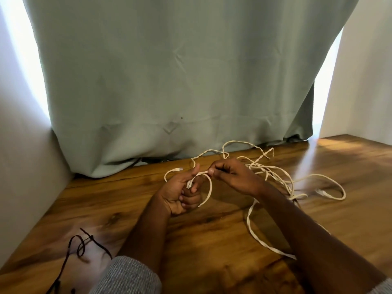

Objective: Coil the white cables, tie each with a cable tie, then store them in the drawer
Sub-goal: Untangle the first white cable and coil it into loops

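1. My left grip is clenched around a few gathered loops of the white cable. The fingers curl into the palm and the thumb points up toward the curtain.
2. My right grip pinches a strand of the same cable between thumb and forefinger, just to the right of the left thumb. The short stretch between the two grips is taut.
3. One finished loop hangs from my left grip and curves down on its right side, toward my wrist.
4. The cable's plug end lies on the bench just left of my left thumb, on a small arc of its own.
5. The rest of the cable sprawls loose on the bench behind and to the right of my right grip, with tangled turns reaching almost to the curtain hem. One wide loop runs far right, and another length passes under my right forearm toward me.
6. A second connector lies inside that far-right loop.
7. Black cord lies on the bench, well left of my left forearm, looped and trailing to the near edge.
8. A grey knit sleeve is pushed up on my left arm.
9. The curtain hangs behind the cable, its hem resting on the back of the bench.
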The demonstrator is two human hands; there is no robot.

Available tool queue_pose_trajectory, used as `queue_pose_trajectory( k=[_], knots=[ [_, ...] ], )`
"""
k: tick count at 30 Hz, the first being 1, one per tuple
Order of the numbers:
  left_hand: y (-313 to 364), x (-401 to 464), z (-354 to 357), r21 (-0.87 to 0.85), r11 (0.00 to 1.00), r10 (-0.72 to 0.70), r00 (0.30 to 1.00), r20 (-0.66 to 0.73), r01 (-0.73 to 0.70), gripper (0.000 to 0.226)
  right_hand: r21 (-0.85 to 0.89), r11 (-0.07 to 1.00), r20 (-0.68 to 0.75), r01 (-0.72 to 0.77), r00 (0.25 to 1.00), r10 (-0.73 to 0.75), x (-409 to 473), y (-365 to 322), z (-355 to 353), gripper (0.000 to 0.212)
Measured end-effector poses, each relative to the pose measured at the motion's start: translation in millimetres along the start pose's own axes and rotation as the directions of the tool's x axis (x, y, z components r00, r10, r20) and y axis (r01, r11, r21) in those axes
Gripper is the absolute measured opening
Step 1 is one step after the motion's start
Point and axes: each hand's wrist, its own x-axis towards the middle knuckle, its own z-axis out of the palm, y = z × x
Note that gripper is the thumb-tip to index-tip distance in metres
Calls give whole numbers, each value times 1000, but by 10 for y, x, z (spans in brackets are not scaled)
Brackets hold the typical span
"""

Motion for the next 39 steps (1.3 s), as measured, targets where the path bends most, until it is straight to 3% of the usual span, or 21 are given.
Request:
queue_pose_trajectory(
  k=[3, 5, 8, 13, 16, 22, 27, 33, 39],
  knots=[
    [-10, 28, 28, 26, 999, 28, 991, -133, -25, 63, 20, 1000, 34, -16, 999, 15, 1, -19, 78, 33],
    [-14, 26, 31, 25, 996, 92, 975, -202, -88, 53, 57, 998, 18, -24, 1000, 23, 1, -11, 126, 33],
    [25, -3, 44, 45, 984, 180, 968, -176, -175, 33, 56, 997, -28, -47, 998, 48, 25, 5, 178, 33],
    [39, 33, 114, 132, 986, 130, 962, -241, -100, 45, 43, 999, -189, -4, 982, 12, 25, 26, 178, 35],
    [25, 60, 115, 58, 986, 166, 953, -252, -157, 44, 50, 999, -187, 17, 982, -7, 14, -4, 174, 33],
    [124, -14, -24, -228, 918, 316, 946, -74, -325, 32, -6, 998, -158, 55, 986, -55, -50, 37, 48, 32],
    [263, -119, -177, -438, 770, 544, 837, 68, -464, 47, -122, 987, -167, 108, 978, -128, -60, 70, -33, 30],
    [321, -174, -14, -254, 711, 586, 752, -303, -656, 40, -382, 923, -48, 49, 996, -72, 6, 74, 79, 20],
    [350, -164, -7, -197, 706, 557, 705, -438, -680, 43, -512, 855, -40, 85, 992, -123, 4, -30, 75, 28]
  ],
)
